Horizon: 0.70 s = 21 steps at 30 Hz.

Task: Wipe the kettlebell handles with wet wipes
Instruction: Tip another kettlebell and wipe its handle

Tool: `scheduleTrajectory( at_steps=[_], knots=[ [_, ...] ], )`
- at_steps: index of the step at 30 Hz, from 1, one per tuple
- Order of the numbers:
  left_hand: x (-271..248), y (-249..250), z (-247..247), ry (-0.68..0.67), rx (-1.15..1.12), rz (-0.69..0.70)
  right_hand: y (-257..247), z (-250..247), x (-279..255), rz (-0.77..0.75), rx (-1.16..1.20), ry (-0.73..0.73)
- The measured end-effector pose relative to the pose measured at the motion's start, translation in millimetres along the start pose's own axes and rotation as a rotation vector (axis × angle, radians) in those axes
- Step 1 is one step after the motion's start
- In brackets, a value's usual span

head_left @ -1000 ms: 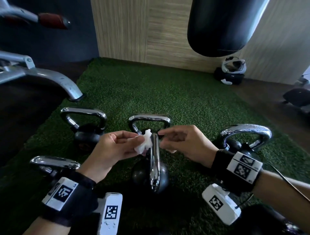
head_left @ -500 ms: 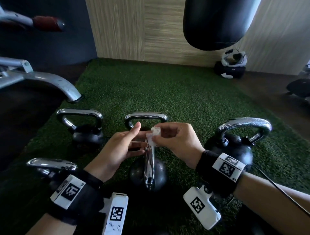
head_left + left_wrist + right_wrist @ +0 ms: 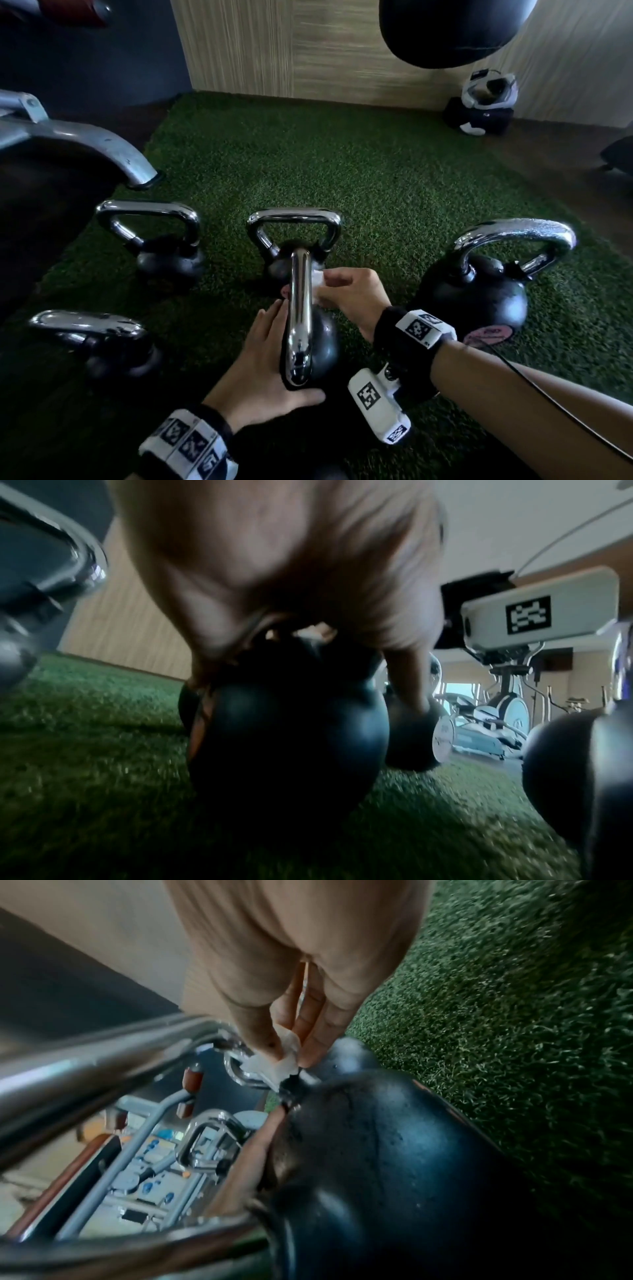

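A black kettlebell [image 3: 323, 346] with a chrome handle [image 3: 300, 308] stands on the green turf right in front of me. My left hand [image 3: 270, 349] cups its ball from the left, thumb wrapped round the near side; the left wrist view shows the ball [image 3: 284, 737] between thumb and fingers. On the far right side of the handle, my right hand [image 3: 349, 291] pinches a crumpled white wet wipe [image 3: 317, 277]. The right wrist view shows the wipe [image 3: 274, 1064] pressed where the handle meets the ball [image 3: 377, 1150].
Other chrome-handled kettlebells stand around: one just behind [image 3: 294, 236], one far left [image 3: 150, 236], one near left [image 3: 92, 339], a big one on the right [image 3: 479, 287]. A grey machine leg [image 3: 85, 147] reaches in from the left. A black punching bag [image 3: 455, 31] hangs above.
The wipe passed from my left hand to my right. My left hand dropped to cup the ball, and my right hand carried the wipe down the handle's far right side.
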State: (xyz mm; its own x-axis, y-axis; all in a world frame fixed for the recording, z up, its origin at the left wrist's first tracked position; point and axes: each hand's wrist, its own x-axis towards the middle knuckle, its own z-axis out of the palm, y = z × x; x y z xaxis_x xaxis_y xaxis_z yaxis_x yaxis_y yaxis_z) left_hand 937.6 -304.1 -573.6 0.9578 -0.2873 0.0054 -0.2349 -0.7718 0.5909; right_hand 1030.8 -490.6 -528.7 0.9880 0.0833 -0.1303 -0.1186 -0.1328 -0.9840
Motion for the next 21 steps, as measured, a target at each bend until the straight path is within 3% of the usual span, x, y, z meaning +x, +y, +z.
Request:
scheduleTrajectory(
  at_steps=[2, 8, 14, 21],
  knots=[
    [2, 6, 6, 0.12, -0.075, -0.049, 10, 8, 4, -0.027, -0.065, -0.037],
    [3, 9, 8, 0.27, 0.019, 0.076, 19, 9, 24, -0.02, -0.168, -0.073],
    [6, 6, 6, 0.248, 0.055, 0.087, -1, 5, 30, -0.2, -0.155, 0.005],
    [7, 18, -18, 0.154, -0.062, 0.069, -2, 4, 29, -0.126, -0.112, -0.048]
  ],
)
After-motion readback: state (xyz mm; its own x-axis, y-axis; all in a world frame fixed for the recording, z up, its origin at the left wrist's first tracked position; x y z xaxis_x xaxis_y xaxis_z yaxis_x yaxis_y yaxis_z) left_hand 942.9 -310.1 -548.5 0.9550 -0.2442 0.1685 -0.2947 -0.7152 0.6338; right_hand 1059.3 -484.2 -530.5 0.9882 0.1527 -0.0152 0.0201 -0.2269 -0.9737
